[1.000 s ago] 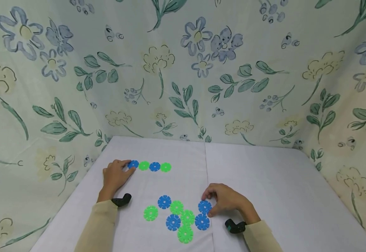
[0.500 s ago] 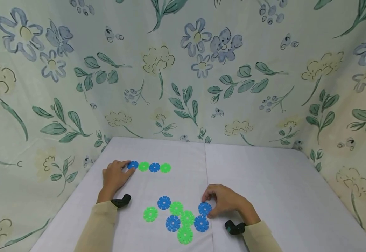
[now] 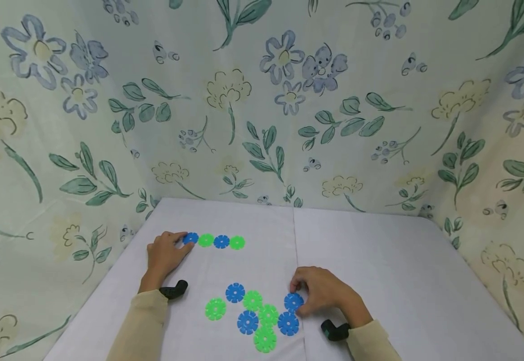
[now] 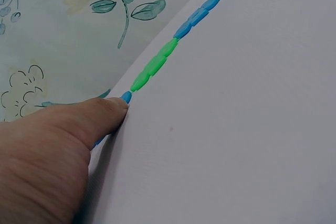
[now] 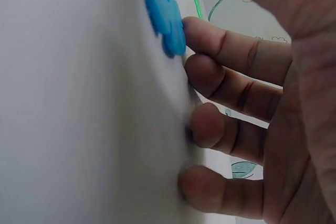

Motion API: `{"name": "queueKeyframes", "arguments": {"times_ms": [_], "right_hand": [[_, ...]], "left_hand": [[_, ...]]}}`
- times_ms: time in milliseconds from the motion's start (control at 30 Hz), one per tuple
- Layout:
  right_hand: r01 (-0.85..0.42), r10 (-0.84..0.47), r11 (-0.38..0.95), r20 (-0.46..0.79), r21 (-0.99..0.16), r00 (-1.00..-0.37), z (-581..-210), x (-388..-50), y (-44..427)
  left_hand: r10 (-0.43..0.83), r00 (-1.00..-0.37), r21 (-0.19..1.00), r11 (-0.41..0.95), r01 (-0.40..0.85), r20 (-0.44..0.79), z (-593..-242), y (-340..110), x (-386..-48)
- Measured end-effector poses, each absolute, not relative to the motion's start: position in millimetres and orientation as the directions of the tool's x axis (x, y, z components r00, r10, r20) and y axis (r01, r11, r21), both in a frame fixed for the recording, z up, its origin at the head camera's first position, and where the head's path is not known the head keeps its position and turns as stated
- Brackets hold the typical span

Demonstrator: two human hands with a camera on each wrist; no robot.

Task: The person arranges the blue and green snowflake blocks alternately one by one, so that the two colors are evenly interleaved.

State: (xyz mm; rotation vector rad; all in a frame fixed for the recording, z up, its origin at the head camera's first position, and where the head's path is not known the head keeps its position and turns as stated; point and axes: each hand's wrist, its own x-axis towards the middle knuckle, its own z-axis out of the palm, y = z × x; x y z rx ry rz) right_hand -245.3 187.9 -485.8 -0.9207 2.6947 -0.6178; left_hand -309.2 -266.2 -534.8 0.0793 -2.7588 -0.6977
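At the back left, a row of four flat notched discs alternates blue and green. My left hand (image 3: 166,254) has thumb and forefinger around the leftmost blue disc (image 3: 191,238); in the left wrist view the thumb covers most of that disc. My right hand (image 3: 324,292) pinches a blue disc (image 3: 294,302) between thumb and forefinger, at the right side of a loose group. In the right wrist view this blue disc (image 5: 164,11) lies by the forefinger tip, the other fingers curled. Just below it is another blue disc (image 3: 288,323).
Several loose discs lie near the front middle, among them a green disc (image 3: 215,309) on the left and a blue disc (image 3: 235,293). The white cloth (image 3: 379,260) has a seam running front to back. A flowered curtain (image 3: 262,100) stands behind and at both sides.
Between the earlier frames and now the lower blue disc shifts slightly left relative to the one at my right hand. Both hands stay nearly in place; the whole head view shifts slightly.
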Motion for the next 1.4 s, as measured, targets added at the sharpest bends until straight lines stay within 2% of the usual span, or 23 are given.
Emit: {"name": "queueKeyframes", "arguments": {"times_ms": [133, 433, 800, 1233, 1400], "right_hand": [[-0.537, -0.626, 0.717, -0.069, -0.444, -0.777, -488, -246, 188], [-0.484, -0.62, 0.672, -0.068, -0.561, -0.782, -486, -248, 192], [-0.474, -0.6, 0.662, -0.033, -0.581, -0.799, -484, -249, 192], [-0.507, -0.564, 0.683, 0.061, -0.525, -0.824, -475, -247, 192], [-0.521, -0.518, 0.708, 0.151, -0.477, -0.842, -469, -250, 187]], "left_hand": [[-0.122, -0.957, 0.473, 0.881, 0.018, 0.264, -535, -267, -310], [-0.126, -0.955, 0.474, 0.88, 0.016, 0.267, -535, -267, -309], [-0.124, -0.957, 0.467, 0.884, 0.013, 0.261, -537, -267, -310], [-0.122, -0.954, 0.467, 0.884, 0.021, 0.274, -537, -267, -312], [-0.123, -0.954, 0.473, 0.881, 0.023, 0.275, -538, -268, -311]]}}
